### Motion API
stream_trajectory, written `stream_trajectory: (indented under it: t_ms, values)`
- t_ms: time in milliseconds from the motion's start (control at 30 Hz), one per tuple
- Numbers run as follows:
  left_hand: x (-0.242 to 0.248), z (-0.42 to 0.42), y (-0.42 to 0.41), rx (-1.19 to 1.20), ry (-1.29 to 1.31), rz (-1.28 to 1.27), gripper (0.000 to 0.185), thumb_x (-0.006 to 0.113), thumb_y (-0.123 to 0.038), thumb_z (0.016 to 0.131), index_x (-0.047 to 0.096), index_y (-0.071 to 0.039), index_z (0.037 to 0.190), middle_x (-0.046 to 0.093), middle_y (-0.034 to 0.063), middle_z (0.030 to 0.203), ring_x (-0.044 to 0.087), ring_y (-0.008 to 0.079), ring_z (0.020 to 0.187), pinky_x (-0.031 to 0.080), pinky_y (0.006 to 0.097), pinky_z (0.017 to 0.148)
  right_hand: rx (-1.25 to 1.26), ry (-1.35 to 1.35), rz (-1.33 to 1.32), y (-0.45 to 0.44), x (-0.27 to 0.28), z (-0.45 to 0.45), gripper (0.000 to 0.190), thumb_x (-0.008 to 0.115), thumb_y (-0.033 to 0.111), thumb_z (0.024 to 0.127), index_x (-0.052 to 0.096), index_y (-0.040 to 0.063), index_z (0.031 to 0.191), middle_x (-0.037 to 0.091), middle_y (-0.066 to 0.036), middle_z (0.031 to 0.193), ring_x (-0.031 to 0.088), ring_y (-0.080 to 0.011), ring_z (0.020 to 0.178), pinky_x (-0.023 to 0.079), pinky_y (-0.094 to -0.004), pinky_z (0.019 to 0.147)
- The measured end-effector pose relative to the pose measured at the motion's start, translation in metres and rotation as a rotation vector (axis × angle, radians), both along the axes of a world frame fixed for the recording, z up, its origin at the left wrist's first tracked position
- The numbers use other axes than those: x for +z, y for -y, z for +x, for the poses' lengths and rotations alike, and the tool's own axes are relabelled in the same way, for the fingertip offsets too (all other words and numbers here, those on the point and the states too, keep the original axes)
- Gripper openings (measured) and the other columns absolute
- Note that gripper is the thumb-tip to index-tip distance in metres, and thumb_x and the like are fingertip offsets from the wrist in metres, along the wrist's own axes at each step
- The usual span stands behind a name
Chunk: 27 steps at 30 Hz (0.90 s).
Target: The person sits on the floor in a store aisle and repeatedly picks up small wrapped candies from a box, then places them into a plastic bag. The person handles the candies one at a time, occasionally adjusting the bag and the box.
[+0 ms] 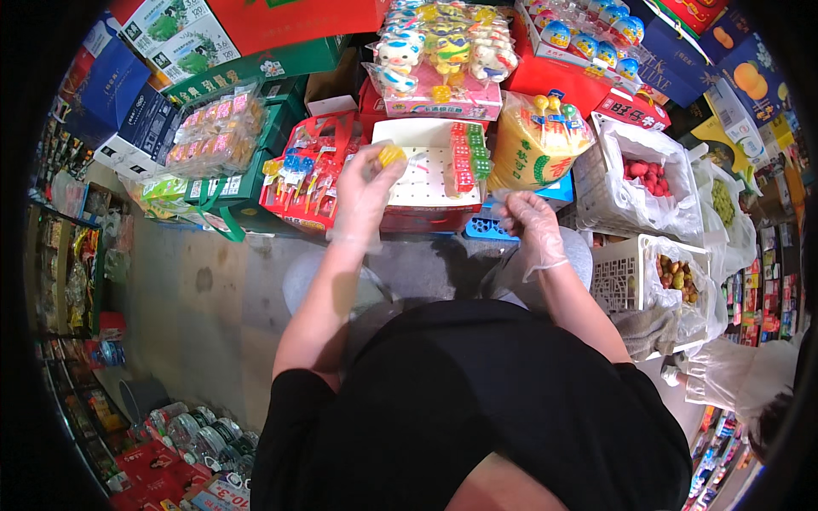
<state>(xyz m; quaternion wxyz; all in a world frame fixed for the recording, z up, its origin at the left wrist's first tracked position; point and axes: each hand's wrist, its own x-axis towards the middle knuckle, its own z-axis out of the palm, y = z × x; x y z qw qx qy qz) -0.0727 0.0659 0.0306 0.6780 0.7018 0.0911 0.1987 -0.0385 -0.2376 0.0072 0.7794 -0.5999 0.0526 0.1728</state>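
Note:
My left hand [369, 182], in a clear plastic glove, holds a yellow candy [391, 154] between its fingers over the left side of a white perforated box [418, 182]. Red dice-shaped candies [462, 160] and green dice-shaped candies [478, 152] stand in rows along the box's right side. My right hand [527, 220], gloved too, is right of the box, before a yellow printed bag [533, 153]; its fingers are curled near a bit of clear plastic, and whether they grip anything is unclear. Lollipops [307, 185] lie in a red box left of my left hand.
Behind the white box, wrapped animal-shaped marshmallow pops [447, 48] stand on a pink box. At right are white crates [617, 271] with bagged fruit; at left, packaged snacks [217, 131] on green boxes. Water bottles [208, 441] stand lower left. Another person [735, 377] is at lower right.

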Motion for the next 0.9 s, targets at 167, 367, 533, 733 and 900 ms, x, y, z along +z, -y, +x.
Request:
stream_trajectory:
  t_ms: [167, 367, 533, 733, 900]
  values:
    - [-0.005, 0.058, -0.002, -0.006, -0.105, 0.459, 0.050, 0.082, -0.036, 0.087, 0.073, -0.010, 0.129, 0.076, 0.0124, 0.111, 0.073, 0.0248, 0.100, 0.057, 0.0361, 0.090, -0.169, 0.090, -0.037, 0.001, -0.032, 0.033, 0.014, 0.072, 0.023, 0.102, 0.068, 0.010, 0.097, 0.069, 0.001, 0.081, 0.057, -0.0069, 0.063, 0.042, -0.0215, 0.056]
    - [-0.001, 0.084, 0.007, 0.011, -0.075, 0.802, 0.055, 0.080, -0.044, 0.087, 0.074, -0.012, 0.131, 0.076, 0.0167, 0.116, 0.075, 0.0314, 0.104, 0.056, 0.0405, 0.093, -0.262, 0.000, -0.030, 0.000, -0.040, 0.040, 0.015, 0.071, 0.021, 0.103, 0.065, 0.009, 0.096, 0.066, 0.001, 0.079, 0.051, -0.0070, 0.060, 0.040, -0.0227, 0.055]
    - [0.004, 0.091, 0.009, -0.002, -0.084, 0.893, 0.055, 0.080, -0.045, 0.086, 0.074, -0.013, 0.130, 0.077, 0.0179, 0.116, 0.075, 0.0319, 0.104, 0.057, 0.0420, 0.091, -0.233, 0.007, -0.028, 0.001, -0.039, 0.039, 0.016, 0.071, 0.023, 0.103, 0.065, 0.009, 0.097, 0.067, 0.001, 0.080, 0.052, -0.0069, 0.060, 0.040, -0.0223, 0.055]
    - [0.005, 0.091, 0.011, 0.006, -0.108, 0.927, 0.055, 0.081, -0.049, 0.084, 0.077, -0.013, 0.125, 0.078, 0.0166, 0.110, 0.076, 0.0327, 0.099, 0.058, 0.0431, 0.088, -0.194, 0.002, 0.000, 0.005, -0.040, 0.042, 0.016, 0.071, 0.023, 0.103, 0.065, 0.009, 0.097, 0.068, 0.001, 0.081, 0.054, -0.0066, 0.060, 0.041, -0.0220, 0.055]
    - [0.011, 0.095, 0.016, 0.033, -0.184, 0.928, 0.054, 0.081, -0.054, 0.082, 0.078, -0.014, 0.118, 0.079, 0.0146, 0.102, 0.076, 0.0329, 0.094, 0.058, 0.0443, 0.083, -0.146, -0.019, 0.006, 0.009, -0.051, 0.044, 0.016, 0.072, 0.025, 0.102, 0.067, 0.010, 0.100, 0.071, 0.000, 0.083, 0.057, -0.0079, 0.063, 0.043, -0.0223, 0.056]
